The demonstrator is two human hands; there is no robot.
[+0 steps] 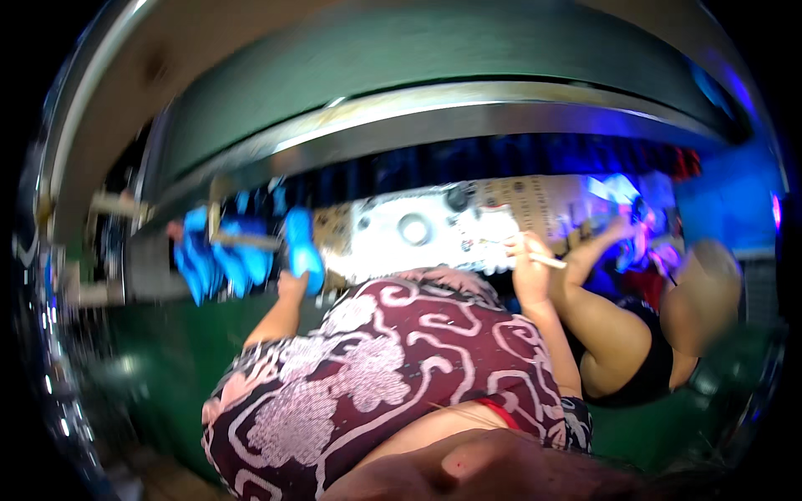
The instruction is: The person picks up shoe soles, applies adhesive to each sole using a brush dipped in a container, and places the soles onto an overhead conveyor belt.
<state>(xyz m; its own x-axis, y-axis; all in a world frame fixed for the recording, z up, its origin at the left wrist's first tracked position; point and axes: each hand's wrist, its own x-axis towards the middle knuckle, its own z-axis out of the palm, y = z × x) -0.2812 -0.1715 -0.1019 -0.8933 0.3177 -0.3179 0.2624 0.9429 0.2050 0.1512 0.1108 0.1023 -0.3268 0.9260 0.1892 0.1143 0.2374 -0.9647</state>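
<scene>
My left hand [291, 288] grips the lower end of a bright blue piece shaped like a shoe sole [301, 244], held upright at the left end of the bench. Whether it is a sole or a shoe last I cannot make out. My right hand [528, 250] is closed around a thin pale stick [548, 261], like a brush handle, in front of the bench's right half; its far end is lost in glare. Between my hands lies a brightly lit white surface with a round pale dish [413, 229] on it.
Several similar blue pieces [219, 259] stand on a rack at the left. Brown printed cardboard [535, 203] covers part of the bench. A green conveyor belt [434, 54] with a metal edge [401, 123] runs beyond. Close on my right, another person [614, 342] reaches into violet light.
</scene>
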